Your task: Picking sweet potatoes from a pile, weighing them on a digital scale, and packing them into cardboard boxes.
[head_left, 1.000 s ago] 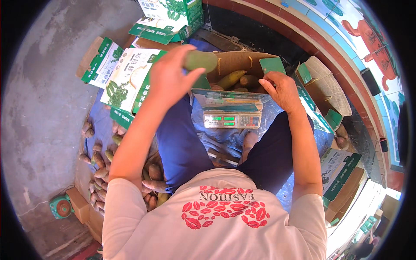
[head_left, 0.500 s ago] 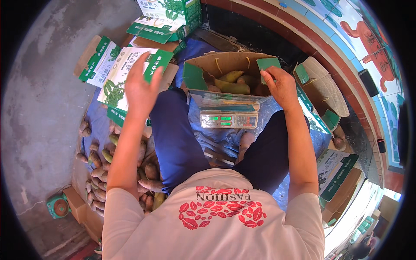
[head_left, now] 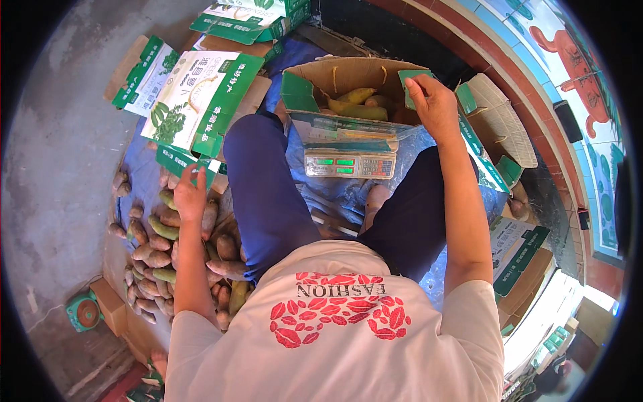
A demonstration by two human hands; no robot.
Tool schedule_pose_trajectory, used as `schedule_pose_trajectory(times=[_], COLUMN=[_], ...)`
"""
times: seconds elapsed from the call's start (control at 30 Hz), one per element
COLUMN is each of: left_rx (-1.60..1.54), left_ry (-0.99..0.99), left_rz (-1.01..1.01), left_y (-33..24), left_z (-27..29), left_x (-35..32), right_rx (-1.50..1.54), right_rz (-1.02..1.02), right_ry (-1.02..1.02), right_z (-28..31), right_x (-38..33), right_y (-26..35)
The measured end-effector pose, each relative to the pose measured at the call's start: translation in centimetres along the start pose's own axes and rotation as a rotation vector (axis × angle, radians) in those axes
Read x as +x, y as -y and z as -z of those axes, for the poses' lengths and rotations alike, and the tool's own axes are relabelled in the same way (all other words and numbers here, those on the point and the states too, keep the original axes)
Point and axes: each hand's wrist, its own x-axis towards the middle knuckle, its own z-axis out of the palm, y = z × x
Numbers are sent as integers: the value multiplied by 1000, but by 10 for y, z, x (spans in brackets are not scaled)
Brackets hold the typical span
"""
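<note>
In front of me an open carton with green flaps holds several yellow-green radishes. It rests on a digital scale with lit green displays. My right hand is closed on the carton's right green flap, thumb against its edge. To the left, my left hand is held low with fingers apart, beside the green lower flap of a white-and-green carton. Beneath that hand spreads a pile of brownish and green radishes; I cannot tell whether the fingers touch anything.
More white-and-green cartons stand at the far left. On the right are an opened carton and another carton. Blue sheeting covers the floor. A green round-faced device stands at the lower left.
My left hand has come down and back from in front of the white-and-green carton to its lower flap by the pile. My right hand stays at the carton flap. The whole view has shifted slightly.
</note>
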Motion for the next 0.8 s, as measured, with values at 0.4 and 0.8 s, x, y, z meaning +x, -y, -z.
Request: schedule_pose_trajectory(times=[0.4,0.8], left_rx=[-47,-74], left_ry=[411,384], left_rz=[254,249], left_y=[48,73], left_z=[-23,-43], left_x=[-36,-44], right_rx=[12,1], right_rz=[4,-5], right_ry=[20,43], right_z=[-14,-17], right_x=[6,8], right_y=[10,9])
